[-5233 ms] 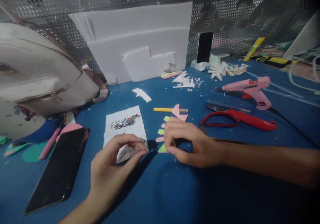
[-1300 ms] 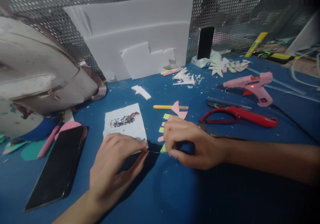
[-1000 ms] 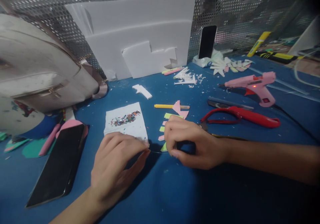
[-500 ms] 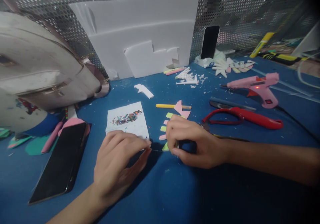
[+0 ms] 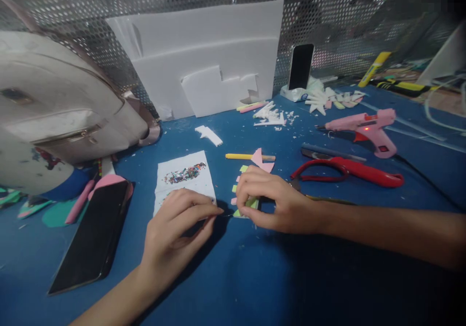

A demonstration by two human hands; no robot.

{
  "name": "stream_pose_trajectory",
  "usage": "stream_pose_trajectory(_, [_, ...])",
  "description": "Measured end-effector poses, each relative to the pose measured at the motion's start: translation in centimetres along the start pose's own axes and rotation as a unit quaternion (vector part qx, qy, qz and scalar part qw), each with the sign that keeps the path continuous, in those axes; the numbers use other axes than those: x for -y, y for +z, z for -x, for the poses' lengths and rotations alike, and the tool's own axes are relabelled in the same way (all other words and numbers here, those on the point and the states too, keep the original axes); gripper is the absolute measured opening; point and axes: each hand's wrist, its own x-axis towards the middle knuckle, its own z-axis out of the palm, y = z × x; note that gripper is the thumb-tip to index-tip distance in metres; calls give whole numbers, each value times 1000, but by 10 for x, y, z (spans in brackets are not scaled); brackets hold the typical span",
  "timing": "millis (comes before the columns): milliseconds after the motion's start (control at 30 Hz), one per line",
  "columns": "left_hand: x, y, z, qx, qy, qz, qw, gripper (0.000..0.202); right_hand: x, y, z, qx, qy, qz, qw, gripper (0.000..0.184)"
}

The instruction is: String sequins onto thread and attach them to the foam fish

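My left hand (image 5: 178, 229) rests on the blue table (image 5: 255, 277) with thumb and forefinger pinched at the lower right corner of a white paper (image 5: 189, 185) that carries a small heap of glitter (image 5: 184, 174). What the pinch holds is too small to name. My right hand (image 5: 271, 200) is closed over a green foam strip (image 5: 249, 205) beside a row of small green and pink foam bits (image 5: 235, 189). The two hands' fingertips are a few centimetres apart.
A black phone (image 5: 94, 236) lies left of my left hand. Red-handled scissors (image 5: 349, 170), a craft knife and a pink glue gun (image 5: 364, 128) lie to the right. A yellow pencil (image 5: 240, 156), white foam boards (image 5: 204, 59), a propped phone (image 5: 301, 67) and a white bag (image 5: 54, 107) stand behind.
My right hand has shifted a little to the left and now covers the green strip. My left hand's fingers have curled into a tighter pinch at the paper's corner.
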Motion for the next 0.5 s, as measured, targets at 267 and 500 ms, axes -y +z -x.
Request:
stream_pose_trajectory(267, [4,4,3,0,-18,30,999,20,0,1,-2,2,-6,-17,1000,4])
stream_pose_trajectory(500, [-2,9,1,9,3,3,1000,17,-2,2,-1,9,-1,-38,999,4])
